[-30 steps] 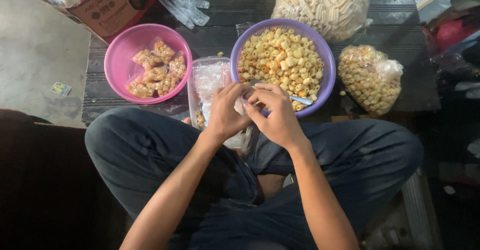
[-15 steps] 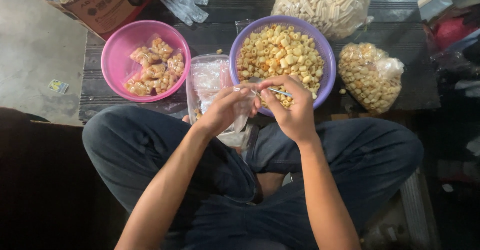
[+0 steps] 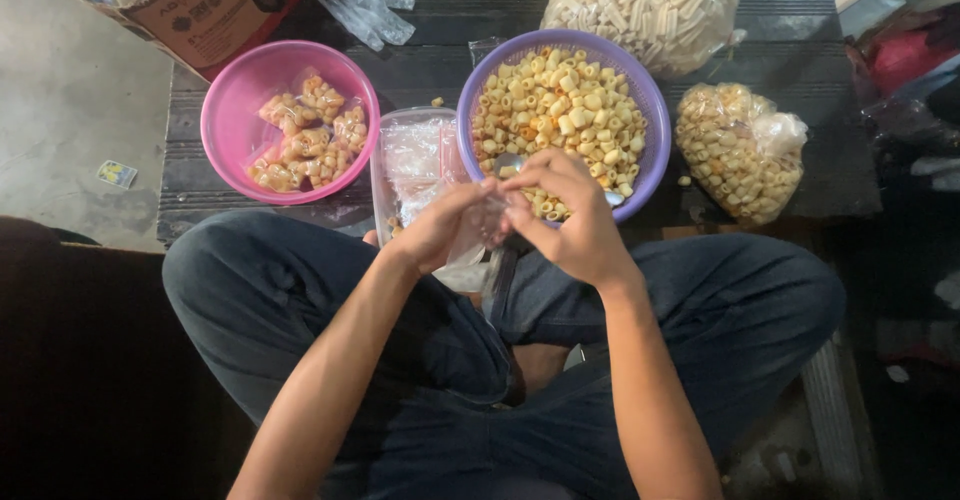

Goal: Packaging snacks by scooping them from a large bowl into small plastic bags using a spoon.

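On the left of the dark slatted surface (image 3: pixel 420 30) stands a pink bowl (image 3: pixel 232 120) with small filled packets of snack pieces inside. Just right of it lies a stack of clear plastic bags (image 3: pixel 412 155), touching the knee side of the person's lap.

The left hand (image 3: pixel 440 225) and the right hand (image 3: pixel 565 222) meet over the lap, just below the near rim of the purple bowl (image 3: pixel 650 110). Between them is 1 small clear bag (image 3: pixel 478 245): the left hand's grip pinches its left edge with fingertips closed on the film, and the right hand's grip pinches its top edge in the same way, thumb and forefinger clenched on it. The bag hangs down from both grips toward the lap, its mouth up toward the purple bowl. That bowl, heaped with short yellow snack tubes, lies directly ahead of both hands, the right hand slightly nearer its rim.

Further right sit 2 full sacks: a large sack (image 3: pixel 640 5) behind the bowl and a smaller sack (image 3: pixel 740 150) beside it.
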